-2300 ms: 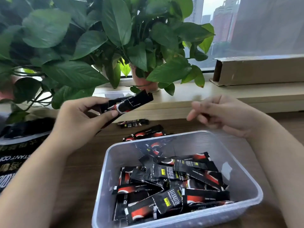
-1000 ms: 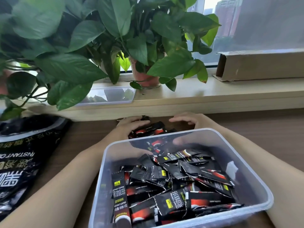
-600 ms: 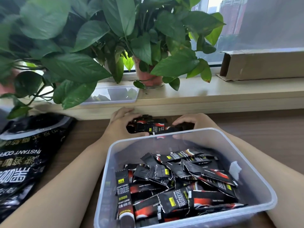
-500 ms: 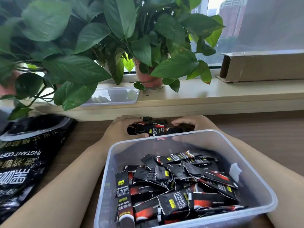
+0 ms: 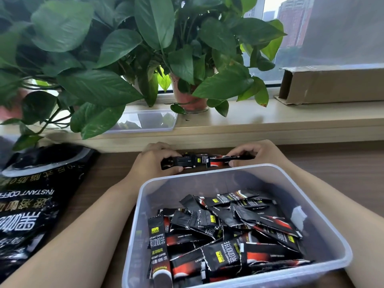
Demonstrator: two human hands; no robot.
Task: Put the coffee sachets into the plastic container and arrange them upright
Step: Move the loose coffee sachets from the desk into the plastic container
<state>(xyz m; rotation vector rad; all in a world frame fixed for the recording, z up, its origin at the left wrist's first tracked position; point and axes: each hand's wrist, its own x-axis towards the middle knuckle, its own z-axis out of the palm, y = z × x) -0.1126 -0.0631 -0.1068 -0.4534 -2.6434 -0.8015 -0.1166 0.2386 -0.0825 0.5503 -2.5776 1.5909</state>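
My left hand (image 5: pixel 153 161) and right hand (image 5: pixel 255 152) each curl round one end of a small bundle of sachets (image 5: pixel 199 161). I hold it level near the table's far edge, just behind the container (image 5: pixel 187 188). The container sits at the near edge between my forearms. A heap of sachets (image 5: pixel 224 235) lies loose inside it, mostly flat, with one by its left wall propped on end. A big black coffee bag (image 5: pixel 31 204) lies at the table's left edge.
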